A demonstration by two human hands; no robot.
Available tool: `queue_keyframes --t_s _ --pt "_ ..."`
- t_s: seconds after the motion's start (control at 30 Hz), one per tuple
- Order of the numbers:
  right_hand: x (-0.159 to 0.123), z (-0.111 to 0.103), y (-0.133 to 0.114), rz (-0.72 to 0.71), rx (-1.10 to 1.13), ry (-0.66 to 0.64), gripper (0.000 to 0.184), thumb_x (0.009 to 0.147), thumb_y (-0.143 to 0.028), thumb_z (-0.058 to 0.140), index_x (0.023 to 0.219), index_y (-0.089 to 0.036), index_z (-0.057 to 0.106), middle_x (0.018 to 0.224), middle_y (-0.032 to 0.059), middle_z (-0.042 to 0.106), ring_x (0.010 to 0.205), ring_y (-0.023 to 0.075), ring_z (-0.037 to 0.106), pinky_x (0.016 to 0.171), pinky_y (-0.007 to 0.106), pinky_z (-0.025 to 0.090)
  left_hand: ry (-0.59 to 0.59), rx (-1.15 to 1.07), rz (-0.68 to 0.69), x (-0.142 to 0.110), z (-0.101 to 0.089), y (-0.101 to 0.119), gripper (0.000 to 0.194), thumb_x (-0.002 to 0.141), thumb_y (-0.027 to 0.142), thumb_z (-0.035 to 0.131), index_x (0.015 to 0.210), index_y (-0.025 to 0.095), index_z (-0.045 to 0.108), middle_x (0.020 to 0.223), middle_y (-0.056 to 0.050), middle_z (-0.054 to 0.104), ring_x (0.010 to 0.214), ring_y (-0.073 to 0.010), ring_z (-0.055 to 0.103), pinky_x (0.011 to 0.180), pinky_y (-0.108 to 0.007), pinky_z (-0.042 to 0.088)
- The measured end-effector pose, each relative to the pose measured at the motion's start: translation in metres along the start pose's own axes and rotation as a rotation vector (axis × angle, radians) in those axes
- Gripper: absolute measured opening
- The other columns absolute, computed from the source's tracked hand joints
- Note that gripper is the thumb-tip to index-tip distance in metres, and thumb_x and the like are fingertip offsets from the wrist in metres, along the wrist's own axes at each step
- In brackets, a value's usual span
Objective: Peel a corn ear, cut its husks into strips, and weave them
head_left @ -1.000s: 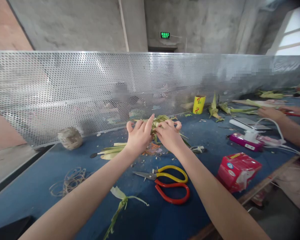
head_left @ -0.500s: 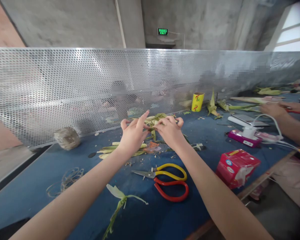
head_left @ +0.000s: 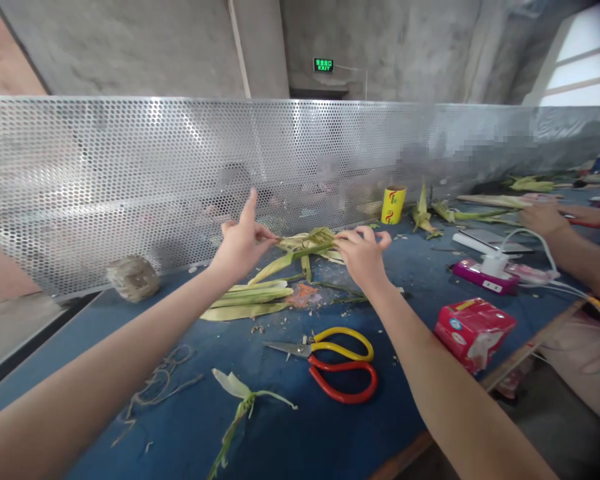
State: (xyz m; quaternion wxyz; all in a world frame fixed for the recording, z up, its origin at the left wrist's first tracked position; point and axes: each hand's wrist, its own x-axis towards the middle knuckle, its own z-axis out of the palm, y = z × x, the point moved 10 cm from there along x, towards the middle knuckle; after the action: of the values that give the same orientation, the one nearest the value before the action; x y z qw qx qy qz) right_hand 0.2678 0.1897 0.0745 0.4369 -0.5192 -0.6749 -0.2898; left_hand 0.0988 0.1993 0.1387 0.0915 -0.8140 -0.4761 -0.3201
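Note:
My left hand (head_left: 243, 245) has its index finger pointing up while the thumb and other fingers pinch the left end of some pale corn husk. My right hand (head_left: 364, 255) pinches the right side of the same bundle of yellow-green corn husk (head_left: 313, 248), which stretches between the hands above the blue table. Its fingertips partly cover the husk ends. Nearer to me lie flat husk strips (head_left: 250, 300) and scissors (head_left: 340, 363) with one yellow and one red handle. A pale green husk piece with a stalk (head_left: 243, 397) rests left of the scissors.
Loose string (head_left: 163, 387) lies beside my left forearm. A brownish lump (head_left: 133, 278) sits at far left, and a yellow roll (head_left: 393, 205) stands by the perforated metal screen (head_left: 155, 167). At right are a red tissue pack (head_left: 475, 333), a purple power strip (head_left: 483, 277) and another person's hands (head_left: 545, 217).
My hands have moved apart, the left one leftward and the right one rightward, uncovering more husk between them. The string by my left forearm has changed shape and spread toward me.

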Motion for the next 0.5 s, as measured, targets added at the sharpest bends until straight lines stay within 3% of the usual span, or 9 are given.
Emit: queue_keyframes --t_s 0.1,0.2,0.3,0.4,0.5 --pt "0.003 0.001 -0.011 -0.010 0.046 -0.029 0.019 0.088 -0.027 0.050 0.082 -0.027 0.068 0.095 -0.0015 0.068 0.096 0.0191 0.045 0.085 0.042 0.013 0.007 -0.047 -0.055 0.005 -0.006 -0.005 0.079 0.074 0.020 0.061 0.138 0.014 0.015 0.085 -0.002 0.072 0.095 -0.0181 0.060 0.099 -0.044 0.020" --pt "0.004 0.004 -0.023 -0.020 0.059 -0.070 0.019 0.087 -0.026 0.051 0.081 -0.025 0.068 0.094 0.0003 0.068 0.094 0.0193 0.046 0.083 0.041 0.014 -0.043 -0.063 -0.007 0.000 0.008 0.001 0.067 0.076 0.022 0.059 0.135 0.019 0.026 0.086 0.000 0.072 0.101 -0.0179 0.058 0.098 -0.043 0.020" --pt "0.002 0.004 -0.023 -0.003 0.082 -0.082 0.017 0.085 -0.023 0.053 0.080 -0.024 0.068 0.093 0.0013 0.069 0.094 0.0196 0.047 0.083 0.040 0.014 -0.042 -0.079 -0.008 -0.014 0.024 -0.002 0.079 0.075 0.035 0.061 0.138 0.021 0.016 0.096 -0.001 0.070 0.098 -0.0188 0.059 0.096 -0.044 0.021" --pt "0.001 0.005 -0.019 0.021 0.104 -0.084 0.017 0.083 -0.020 0.053 0.078 -0.023 0.068 0.092 0.0019 0.069 0.094 0.0194 0.047 0.083 0.040 0.014 -0.030 -0.012 -0.024 -0.032 0.039 -0.008 0.100 0.064 0.049 0.068 0.140 0.019 0.010 0.108 -0.006 0.064 0.097 -0.0230 0.057 0.092 -0.045 0.024" --pt "0.001 0.005 -0.019 0.041 0.125 -0.088 0.018 0.083 -0.020 0.052 0.075 -0.023 0.068 0.091 0.0011 0.069 0.094 0.0193 0.048 0.083 0.040 0.014 -0.019 0.140 -0.024 -0.048 0.054 -0.010 0.107 0.061 0.049 0.069 0.140 0.014 0.007 0.108 -0.009 0.063 0.100 -0.0276 0.054 0.089 -0.046 0.025"
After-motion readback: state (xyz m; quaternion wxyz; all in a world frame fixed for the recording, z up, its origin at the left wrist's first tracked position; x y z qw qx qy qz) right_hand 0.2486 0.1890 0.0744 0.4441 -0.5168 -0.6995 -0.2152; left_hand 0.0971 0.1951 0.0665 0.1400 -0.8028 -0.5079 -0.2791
